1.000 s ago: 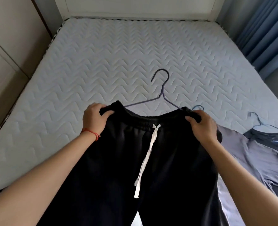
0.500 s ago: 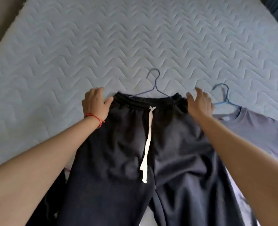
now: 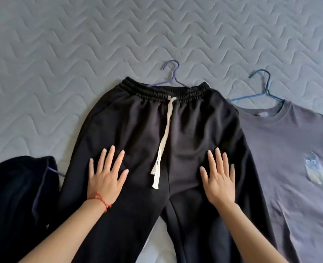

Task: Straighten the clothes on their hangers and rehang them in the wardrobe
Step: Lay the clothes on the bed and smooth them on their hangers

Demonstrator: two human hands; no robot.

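Observation:
Black drawstring trousers (image 3: 141,130) lie flat on the quilted mattress (image 3: 62,44), with a white cord (image 3: 163,141) running down from the waistband. The hook of a purple hanger (image 3: 173,73) sticks out above the waistband. My left hand (image 3: 106,175) rests flat on the left thigh of the trousers, fingers spread. Flat on the right thigh lies my right hand (image 3: 219,179), fingers spread too. Neither hand holds anything.
A grey T-shirt (image 3: 289,149) on a blue hanger (image 3: 265,88) lies to the right, its edge under the trousers. A dark navy garment (image 3: 14,196) is bunched at the lower left. Bare mattress stretches beyond the hangers.
My hands let go of the waistband and slid down onto the thighs, palms flat. The trousers went from held up to lying on the bed, and my view dropped closer.

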